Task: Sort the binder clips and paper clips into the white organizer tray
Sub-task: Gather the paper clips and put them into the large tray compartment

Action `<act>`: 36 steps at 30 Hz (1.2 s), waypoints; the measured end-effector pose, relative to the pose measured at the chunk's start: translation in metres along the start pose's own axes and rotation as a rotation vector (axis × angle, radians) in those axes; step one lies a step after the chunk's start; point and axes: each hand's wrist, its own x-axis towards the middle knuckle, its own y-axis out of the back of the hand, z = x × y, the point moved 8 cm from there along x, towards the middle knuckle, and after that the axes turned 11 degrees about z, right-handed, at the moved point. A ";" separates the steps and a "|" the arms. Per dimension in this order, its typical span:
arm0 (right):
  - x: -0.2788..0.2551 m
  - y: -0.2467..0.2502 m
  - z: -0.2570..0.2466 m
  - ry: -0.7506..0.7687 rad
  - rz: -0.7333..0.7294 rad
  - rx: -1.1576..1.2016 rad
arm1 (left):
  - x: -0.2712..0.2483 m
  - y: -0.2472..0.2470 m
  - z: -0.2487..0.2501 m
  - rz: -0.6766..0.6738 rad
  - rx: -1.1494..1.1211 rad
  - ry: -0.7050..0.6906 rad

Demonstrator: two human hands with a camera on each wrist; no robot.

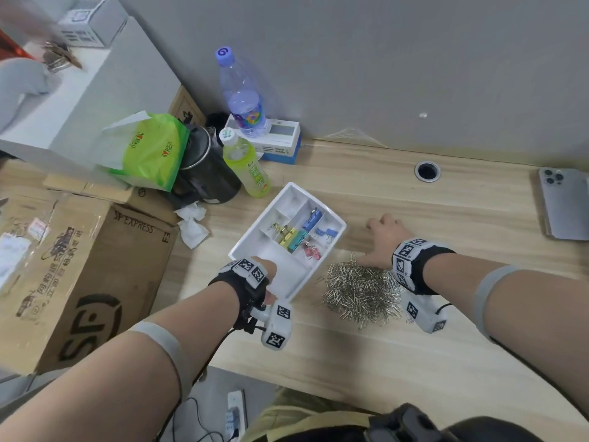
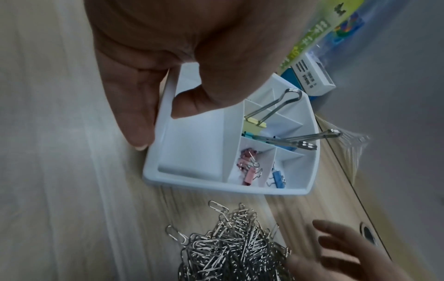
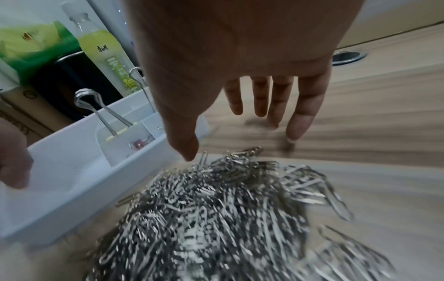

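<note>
A white organizer tray lies on the wooden desk, with coloured binder clips in its small compartments; its big compartment holds nothing. My left hand pinches the tray's near rim, thumb inside and fingers outside. Beside the tray on the right lies a heap of silver paper clips. My right hand hovers flat with spread, straight fingers just beyond the heap, holding nothing.
A green drink bottle, a water bottle on a blue-white box, a black kettle and a green bag crowd the back left. A phone lies at the right edge. A cable hole sits behind.
</note>
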 end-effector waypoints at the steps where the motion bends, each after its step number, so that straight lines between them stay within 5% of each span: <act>1: -0.008 0.000 0.004 -0.003 -0.021 -0.021 | -0.005 0.003 -0.002 -0.018 -0.039 -0.011; 4: -0.026 -0.010 0.009 0.025 -0.087 -0.125 | -0.030 0.002 0.013 -0.098 -0.073 -0.171; 8: -0.043 -0.026 0.002 0.099 -0.133 -0.213 | -0.035 0.007 0.005 -0.112 -0.199 -0.130; 12: -0.055 -0.040 -0.007 0.135 -0.118 -0.155 | -0.023 0.031 -0.011 0.092 -0.094 -0.138; 16: -0.064 -0.050 -0.017 0.180 -0.056 -0.147 | -0.032 0.065 -0.018 0.496 -0.045 -0.156; 17: -0.065 -0.051 -0.019 0.181 -0.045 -0.138 | -0.039 0.066 -0.014 0.512 -0.008 -0.202; 24: -0.065 -0.055 -0.033 0.211 0.035 -0.101 | -0.033 0.048 -0.010 0.465 0.015 -0.359; 36: -0.064 -0.062 -0.047 0.157 0.073 -0.041 | -0.036 0.039 -0.010 0.482 0.023 -0.359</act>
